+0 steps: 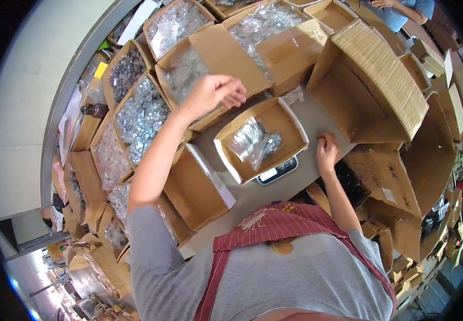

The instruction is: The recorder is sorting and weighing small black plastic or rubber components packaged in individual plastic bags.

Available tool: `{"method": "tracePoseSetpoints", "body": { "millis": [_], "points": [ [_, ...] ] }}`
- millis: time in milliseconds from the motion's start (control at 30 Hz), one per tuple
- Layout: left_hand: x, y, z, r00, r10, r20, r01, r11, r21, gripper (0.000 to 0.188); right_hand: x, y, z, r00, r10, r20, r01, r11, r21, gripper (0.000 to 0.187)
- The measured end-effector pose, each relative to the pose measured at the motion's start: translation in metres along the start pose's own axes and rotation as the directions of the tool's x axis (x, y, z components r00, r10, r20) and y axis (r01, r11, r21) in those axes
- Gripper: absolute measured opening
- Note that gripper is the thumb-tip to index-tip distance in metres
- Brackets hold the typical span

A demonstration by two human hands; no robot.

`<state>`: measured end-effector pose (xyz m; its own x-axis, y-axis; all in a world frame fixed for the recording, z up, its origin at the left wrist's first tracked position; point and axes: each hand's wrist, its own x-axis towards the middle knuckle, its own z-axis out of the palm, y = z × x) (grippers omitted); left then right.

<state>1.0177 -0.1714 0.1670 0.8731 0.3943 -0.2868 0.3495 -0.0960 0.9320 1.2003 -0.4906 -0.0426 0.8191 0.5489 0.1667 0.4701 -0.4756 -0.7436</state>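
My left hand [218,95] is raised over the far left corner of a small open carton [302,128]. Its fingers are bent and smeared by motion, so whether they hold anything does not show. Inside the carton lies a heap of clear plastic bags with shiny metal parts [255,143]. The carton sits on a digital scale [277,170], whose display juts out at the near side. To the right of the carton, my right hand [326,151] rests by the grey tabletop [309,163] with curled fingers. What they enclose, if anything, is hidden.
Open boxes of bagged parts [186,72] and loose metal pieces [141,115] crowd the left and far sides. A bare-bottomed carton [194,187] stands near left. Large tilted cartons [370,85] rise at right. Another person [403,13] is at the far right.
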Motion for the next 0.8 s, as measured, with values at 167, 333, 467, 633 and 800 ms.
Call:
{"method": "tracePoseSetpoints", "body": {
  "millis": [167,333,467,633,800],
  "points": [
    [0.129,-0.028,-0.026,0.908,0.310,-0.281,-0.171,0.889,0.425,0.024,0.000,-0.009,-0.004,0.999,-0.023,0.043,0.017,0.989,0.149,0.014],
    [0.186,-0.045,-0.025,0.898,0.429,0.097,-0.235,0.283,0.930,0.026,0.010,0.000,-0.020,0.987,-0.103,0.124,0.082,0.983,0.163,0.015],
    [0.193,-0.033,-0.025,0.956,0.293,-0.025,-0.140,0.528,0.837,0.025,0.014,0.003,-0.023,0.990,-0.092,0.106,0.068,0.976,0.208,0.014],
    [0.157,-0.041,-0.033,0.882,0.222,-0.416,-0.118,0.958,0.261,0.023,0.017,0.002,-0.024,0.981,-0.089,0.174,0.058,0.983,0.175,0.014],
    [0.073,0.007,-0.016,0.945,0.072,-0.319,-0.203,0.894,-0.400,0.014,0.025,-0.003,-0.020,0.975,-0.080,0.206,0.036,0.977,0.210,0.015]
  ]
}}
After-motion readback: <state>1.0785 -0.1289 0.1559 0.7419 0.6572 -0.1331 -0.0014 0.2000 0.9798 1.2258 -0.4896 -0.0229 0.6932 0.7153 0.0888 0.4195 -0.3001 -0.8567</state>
